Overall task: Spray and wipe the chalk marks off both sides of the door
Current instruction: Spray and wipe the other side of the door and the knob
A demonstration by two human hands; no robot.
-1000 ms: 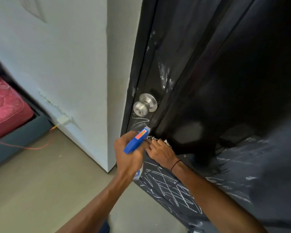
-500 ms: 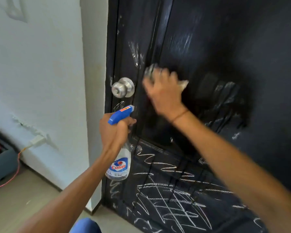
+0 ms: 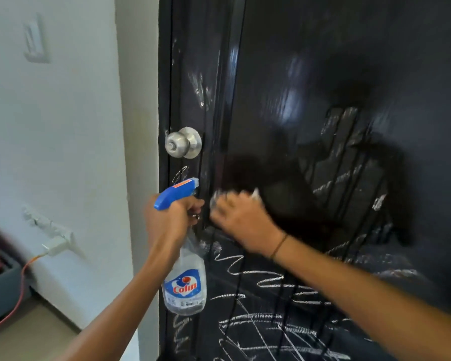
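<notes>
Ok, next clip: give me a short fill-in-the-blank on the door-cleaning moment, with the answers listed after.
1. The left hand holds a clear spray bottle whose trigger head is coloured ____.
2. The right hand presses a white wad of cloth against the black ____.
3. The round silver door knob sits ____ the spray bottle's nozzle.
4. The thick white chalk scribbles lie ____ the right hand.

Missing words: blue; door; above; below
</notes>
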